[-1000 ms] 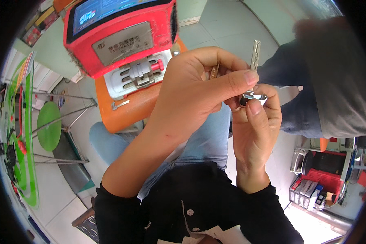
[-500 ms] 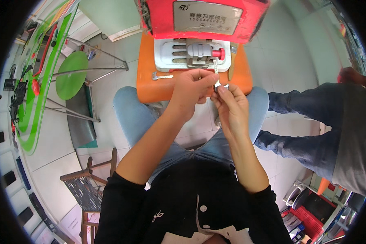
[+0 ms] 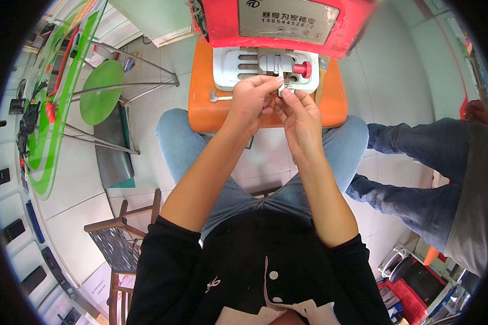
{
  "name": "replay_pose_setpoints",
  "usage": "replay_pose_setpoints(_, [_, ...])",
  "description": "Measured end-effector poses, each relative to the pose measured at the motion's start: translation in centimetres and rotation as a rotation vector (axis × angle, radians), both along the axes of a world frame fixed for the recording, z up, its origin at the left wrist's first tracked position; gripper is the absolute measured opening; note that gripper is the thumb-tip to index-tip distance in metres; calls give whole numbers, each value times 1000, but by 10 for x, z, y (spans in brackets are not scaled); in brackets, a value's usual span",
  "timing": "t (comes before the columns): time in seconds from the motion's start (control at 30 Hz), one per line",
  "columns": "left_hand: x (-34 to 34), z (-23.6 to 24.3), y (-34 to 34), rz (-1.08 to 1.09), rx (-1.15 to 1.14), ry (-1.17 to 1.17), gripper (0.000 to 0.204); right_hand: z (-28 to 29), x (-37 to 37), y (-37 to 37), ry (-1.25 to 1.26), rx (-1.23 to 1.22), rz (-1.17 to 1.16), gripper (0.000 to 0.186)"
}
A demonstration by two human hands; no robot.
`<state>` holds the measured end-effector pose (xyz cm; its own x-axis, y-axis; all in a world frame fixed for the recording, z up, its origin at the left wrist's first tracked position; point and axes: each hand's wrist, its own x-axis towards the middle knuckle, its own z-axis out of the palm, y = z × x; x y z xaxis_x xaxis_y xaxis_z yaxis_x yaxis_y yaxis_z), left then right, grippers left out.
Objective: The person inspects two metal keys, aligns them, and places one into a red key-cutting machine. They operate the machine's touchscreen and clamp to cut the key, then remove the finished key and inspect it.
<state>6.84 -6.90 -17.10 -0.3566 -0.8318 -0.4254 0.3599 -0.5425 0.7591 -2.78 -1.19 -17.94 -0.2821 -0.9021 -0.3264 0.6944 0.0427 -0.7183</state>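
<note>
A silver key point(image 3: 281, 72) points away from me, its blade over the grey clamp point(image 3: 270, 64) of a red-and-white key-cutting machine point(image 3: 222, 67). My right hand point(image 3: 300, 111) pinches the head of the key between thumb and fingers. Against the key from the other side press the thumb and forefinger of my left hand point(image 3: 249, 100), its other fingers curled in. To the right of the clamp sits a red knob point(image 3: 303, 70). A second key point(image 3: 219, 97) lies on the orange stool point(image 3: 203, 116) left of my left hand, its blade partly hidden by that hand.
The machine's red cover point(image 3: 287, 47) overhangs the clamp. A brush point(image 3: 322, 73) lies along the machine's right side. Another person point(image 3: 417, 141) stands at the right. At the left are a green-edged glass table point(image 3: 54, 124), a green round seat point(image 3: 102, 92) and a wooden chair point(image 3: 114, 238).
Both hands have moved away from me and slightly left with the key, bringing its blade from beside the red knob to over the clamp. The view has shifted a little.
</note>
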Motion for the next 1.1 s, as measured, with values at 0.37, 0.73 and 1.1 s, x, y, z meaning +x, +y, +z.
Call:
replay_pose_setpoints(0.37, [-1,-5,-2,-2,5,-29,10,-6,-3,1,-29,-5,18,15])
replay_pose_setpoints(0.73, [1,-2,-3,-11,30,-30,14,-1,-2,-1,-40,7,29,16])
replay_pose_setpoints(1.1, [-2,4,-2,18,33,-47,21,-4,-1,-3,-62,-1,33,15])
